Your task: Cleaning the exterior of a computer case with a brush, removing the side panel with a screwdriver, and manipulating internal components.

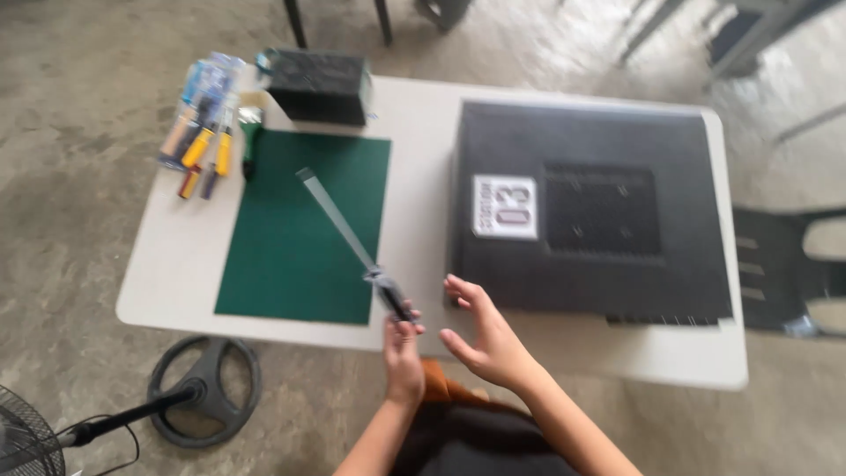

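Left hand: the left hand (404, 353) rises from the lower edge of the view, forearm nearly upright, fingers clenched around the dark handle of a long tool (352, 242).
Long tool: a thin grey blade or strap (too blurred to tell which) slanting up and to the left from the fist, its far end over the green cutting mat (282, 256).
Right hand: the right hand (483, 339) is released, palm turned towards the left hand, fingers spread and slightly curled, holding nothing; it hovers just beside the tool's handle at the near edge of the tabletop (423, 167).
Computer case: a black computer case (617, 264) lies flat on the tabletop, just beyond the right hand.
Far corner: a pack of screwdrivers (201, 119) and a black box (319, 84), well apart from both hands.
Floor: a fan base (204, 392) beside the tabletop.
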